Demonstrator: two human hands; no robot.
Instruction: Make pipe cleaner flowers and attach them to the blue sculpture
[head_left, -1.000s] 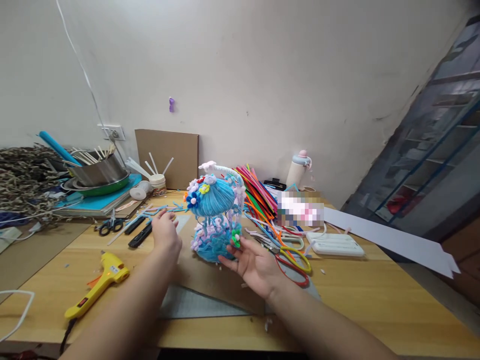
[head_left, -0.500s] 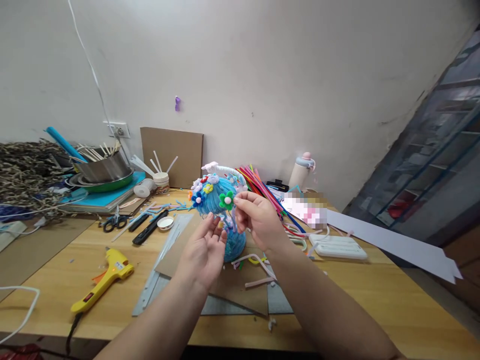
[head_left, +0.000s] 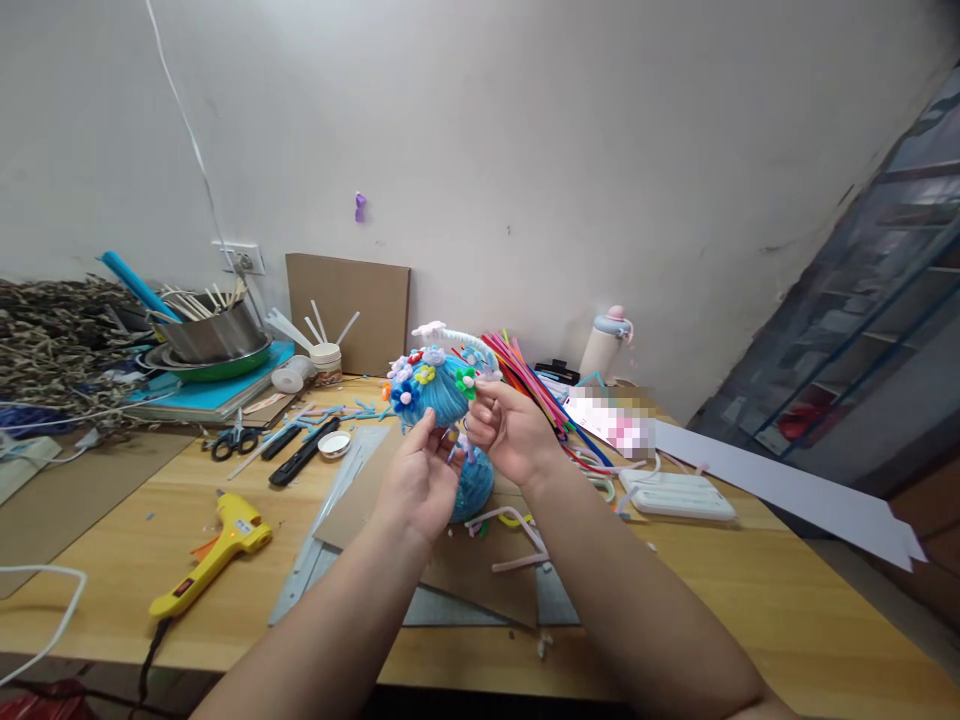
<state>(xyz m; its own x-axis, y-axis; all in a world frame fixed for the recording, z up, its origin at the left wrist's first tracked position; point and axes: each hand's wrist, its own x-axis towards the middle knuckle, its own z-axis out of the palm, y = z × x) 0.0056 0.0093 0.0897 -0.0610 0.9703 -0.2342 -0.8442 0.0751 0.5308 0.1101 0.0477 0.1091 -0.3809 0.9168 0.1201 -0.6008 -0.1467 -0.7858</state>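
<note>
On the brown cardboard (head_left: 491, 592), the blue fuzzy craft (head_left: 472, 487) could be tipped if its domed top (head_left: 444, 402) is nudged by the left hand (head_left: 421, 478), curled below with any grip impossible to tell, or by the right hand (head_left: 516, 432), in which the green flower (head_left: 465, 382) is pinched and could be bent.
</note>
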